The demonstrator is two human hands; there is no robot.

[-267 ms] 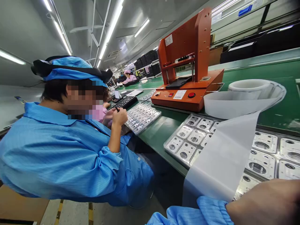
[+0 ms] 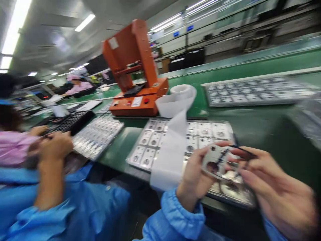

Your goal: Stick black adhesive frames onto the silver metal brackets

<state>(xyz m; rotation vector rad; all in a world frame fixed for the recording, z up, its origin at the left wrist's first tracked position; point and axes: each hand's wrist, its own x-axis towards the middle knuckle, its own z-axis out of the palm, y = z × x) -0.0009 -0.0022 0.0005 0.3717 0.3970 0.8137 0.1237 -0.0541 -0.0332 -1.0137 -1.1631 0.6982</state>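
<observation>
My left hand grips a small silvery metal plate by its edge. The plate is tilted and has a large round hole and a smaller one. Close against the plate's right side, my right hand pinches a thin dark object; motion blur hides its kind. Both hands are above a clear tray of similar plates in rows. A translucent white film strip lies across that tray and hangs over the table's front edge.
The film runs from a roll beside an orange press. A second tray of plates lies at the back right, near crumpled clear plastic. At left, a co-worker's hands work near another tray and a black tray.
The view has swung right, and the press and co-worker now sit further left. Both my hands and the held plate have come into view; earlier only one blurred hand showed.
</observation>
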